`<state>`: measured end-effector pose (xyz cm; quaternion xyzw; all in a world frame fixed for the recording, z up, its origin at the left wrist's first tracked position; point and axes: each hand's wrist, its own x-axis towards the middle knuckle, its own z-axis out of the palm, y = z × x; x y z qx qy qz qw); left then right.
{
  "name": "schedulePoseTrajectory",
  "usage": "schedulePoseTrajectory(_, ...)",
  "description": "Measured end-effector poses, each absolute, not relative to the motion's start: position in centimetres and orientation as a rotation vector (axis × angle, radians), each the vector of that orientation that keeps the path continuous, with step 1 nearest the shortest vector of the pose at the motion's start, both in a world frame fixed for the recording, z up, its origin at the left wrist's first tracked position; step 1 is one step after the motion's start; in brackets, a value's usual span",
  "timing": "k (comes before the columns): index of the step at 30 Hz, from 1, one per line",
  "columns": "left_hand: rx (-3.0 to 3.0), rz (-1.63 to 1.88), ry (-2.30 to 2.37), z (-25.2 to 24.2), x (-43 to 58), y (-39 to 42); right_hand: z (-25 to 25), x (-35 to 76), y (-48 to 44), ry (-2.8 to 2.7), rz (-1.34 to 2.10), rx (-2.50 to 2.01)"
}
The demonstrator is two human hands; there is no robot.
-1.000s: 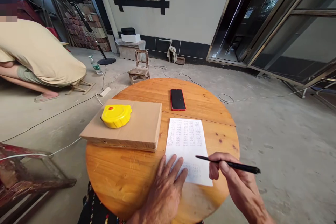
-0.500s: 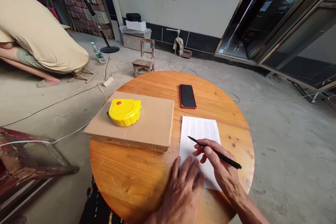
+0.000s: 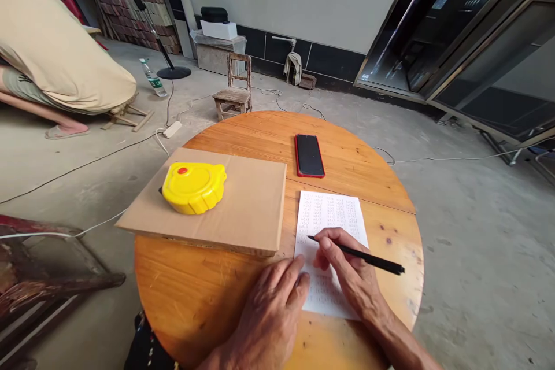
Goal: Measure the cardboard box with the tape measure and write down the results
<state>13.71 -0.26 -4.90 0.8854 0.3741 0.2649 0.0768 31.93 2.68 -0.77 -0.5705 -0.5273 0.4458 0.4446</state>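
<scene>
In my right hand (image 3: 347, 269) a black pen (image 3: 373, 260) is pinched, its tip over the upper left part of a white sheet of paper (image 3: 329, 214). Rows of small handwritten marks cover much of the sheet. My left hand (image 3: 275, 306) rests on the wooden table at the sheet's lower left edge, fingers stretched out and fingertips at the paper. Left of the paper lies a flat cardboard box (image 3: 251, 202) with a yellow tape measure (image 3: 193, 187) on top. Beyond the sheet is a phone (image 3: 309, 155) with a red edge.
The round wooden table (image 3: 208, 283) holds all of these. Past it stand a small wooden chair (image 3: 234, 95), a water bottle (image 3: 152, 78) and a power strip (image 3: 172, 129) with cables on the floor. Another person (image 3: 65, 58) sits bent over at the left.
My left hand has slid left and down, off most of the paper. My right hand has moved slightly left and lower, bringing the pen tip down the sheet. The view has shifted a little.
</scene>
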Motion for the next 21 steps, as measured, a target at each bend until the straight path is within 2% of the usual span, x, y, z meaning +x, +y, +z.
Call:
schedulePoseTrajectory(11, 2.521, 0.684, 1.078, -5.3, 14.3, 0.3, -2.3, 31.2, 2.6, -1.467, 0.92, -1.496)
schedulePoseTrajectory(21, 2.468, 0.731, 1.124, -5.9, 14.4, 0.3, -3.0, 30.6, 2.8, -1.551, 0.789, -1.532)
